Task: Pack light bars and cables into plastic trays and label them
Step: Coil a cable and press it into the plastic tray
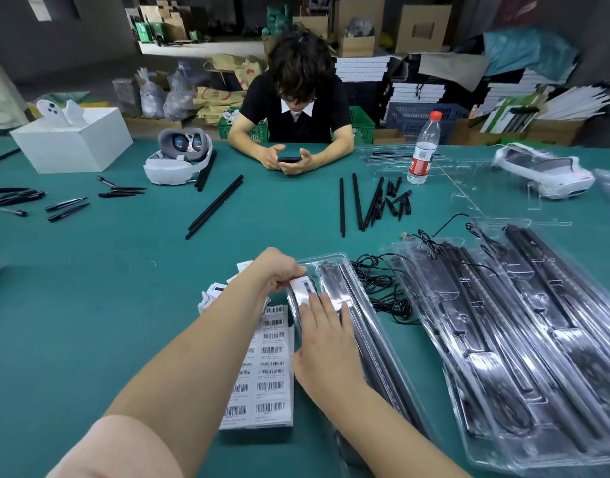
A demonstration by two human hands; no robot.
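While the left hand pinches a white label, the flat right hand presses the glossy clear tray.

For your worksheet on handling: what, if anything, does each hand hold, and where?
The left hand pinches the white label at its far end; the right hand lies flat, pressing it onto the tray.

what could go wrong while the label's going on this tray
The left hand pinches the white label at one end while the right hand presses it flat on the tray; it may go on crooked or creased. The loose cable beside the tray could snag when the tray is moved.
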